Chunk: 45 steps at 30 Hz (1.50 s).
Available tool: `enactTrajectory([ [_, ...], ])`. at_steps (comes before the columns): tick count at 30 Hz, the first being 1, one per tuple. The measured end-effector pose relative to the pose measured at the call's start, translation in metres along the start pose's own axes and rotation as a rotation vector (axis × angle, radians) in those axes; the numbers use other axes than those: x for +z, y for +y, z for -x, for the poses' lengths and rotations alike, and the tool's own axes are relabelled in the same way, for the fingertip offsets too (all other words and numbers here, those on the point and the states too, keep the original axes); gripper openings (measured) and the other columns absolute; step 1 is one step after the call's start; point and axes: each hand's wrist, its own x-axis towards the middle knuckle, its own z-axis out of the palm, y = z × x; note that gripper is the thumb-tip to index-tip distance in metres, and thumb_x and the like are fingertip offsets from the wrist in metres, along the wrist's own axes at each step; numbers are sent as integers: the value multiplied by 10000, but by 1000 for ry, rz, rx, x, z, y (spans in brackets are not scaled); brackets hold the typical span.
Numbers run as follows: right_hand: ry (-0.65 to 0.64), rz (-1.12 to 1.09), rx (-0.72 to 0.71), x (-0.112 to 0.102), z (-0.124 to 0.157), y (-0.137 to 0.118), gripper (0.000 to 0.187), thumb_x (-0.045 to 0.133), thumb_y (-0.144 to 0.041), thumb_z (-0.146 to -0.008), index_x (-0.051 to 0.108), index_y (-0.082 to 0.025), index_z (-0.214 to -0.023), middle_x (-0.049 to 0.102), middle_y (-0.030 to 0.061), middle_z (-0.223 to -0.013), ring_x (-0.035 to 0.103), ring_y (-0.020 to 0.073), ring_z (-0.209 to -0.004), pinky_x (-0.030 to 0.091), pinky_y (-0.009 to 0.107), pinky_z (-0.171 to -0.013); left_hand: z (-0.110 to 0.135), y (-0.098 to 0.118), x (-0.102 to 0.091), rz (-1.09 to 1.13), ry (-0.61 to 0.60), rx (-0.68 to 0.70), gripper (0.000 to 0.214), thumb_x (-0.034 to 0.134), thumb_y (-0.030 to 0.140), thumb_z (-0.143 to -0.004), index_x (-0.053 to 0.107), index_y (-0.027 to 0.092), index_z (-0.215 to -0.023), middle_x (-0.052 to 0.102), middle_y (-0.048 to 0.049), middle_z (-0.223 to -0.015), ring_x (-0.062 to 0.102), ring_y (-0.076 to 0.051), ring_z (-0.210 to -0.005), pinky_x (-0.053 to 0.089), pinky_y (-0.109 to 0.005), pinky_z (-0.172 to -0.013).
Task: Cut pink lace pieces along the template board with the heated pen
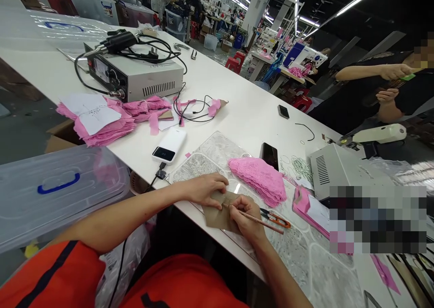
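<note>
My left hand (205,189) rests with curled fingers pressing down on a brown cardboard piece (219,217) that lies on the white table (247,114) near its front edge. My right hand (246,217) is closed on a thin pencil (262,221), its tip touching the cardboard next to my left fingers. Orange-handled snips (277,218) lie just right of my right hand. A stack of pink lace pieces (261,179) sits just beyond both hands on a sheet of white lace (203,163).
A white power bank (169,147) and a black phone (269,155) lie near the lace. Pink fabric stacks (101,123) and a grey control box (135,75) with cables sit at far left. A grey machine (339,168) stands at right. Another person's hands (389,80) are at far right.
</note>
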Motion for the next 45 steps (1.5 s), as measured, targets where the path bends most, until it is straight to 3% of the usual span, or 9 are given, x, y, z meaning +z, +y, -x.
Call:
enactTrajectory([
  [14, 111, -108, 12, -3, 0, 0, 163, 585, -299, -666, 474, -204, -593, 487, -54, -450, 369, 64, -397, 266, 202, -406, 0, 0, -2, 34, 14, 9, 358, 740, 415, -735, 610, 144, -929, 585, -162, -1177, 562, -269, -1076, 457, -372, -934],
  [23, 43, -49, 22, -2, -2, 4, 172, 595, -301, -646, 469, -196, -595, 438, -64, -473, 344, 56, -420, 236, 197, -405, 0, 2, -4, 34, -8, -5, 346, 713, 429, -761, 610, 146, -931, 586, -162, -1180, 549, -273, -1112, 447, -379, -955],
  [33, 65, -34, -14, -2, -1, 4, 181, 600, -292, -655, 465, -197, -580, 433, -67, -460, 342, 52, -409, 233, 191, -395, 0, 2, -4, 38, -1, 7, 336, 716, 412, -760, 611, 143, -931, 587, -168, -1172, 550, -273, -1102, 458, -389, -943],
  [38, 169, -111, 28, -8, 1, 4, 155, 583, -290, -659, 475, -200, -596, 484, -55, -449, 370, 60, -397, 271, 197, -399, -1, 4, -6, 50, -5, -16, 344, 728, 402, -748, 606, 145, -941, 584, -160, -1176, 559, -268, -1069, 463, -379, -924],
  [45, 158, -68, 61, -7, 2, -1, 155, 593, -278, -612, 471, -198, -561, 459, -59, -438, 349, 58, -401, 242, 195, -397, -1, 3, -5, 43, -19, -27, 341, 735, 393, -745, 598, 144, -933, 579, -150, -1181, 553, -264, -1078, 448, -369, -944],
])
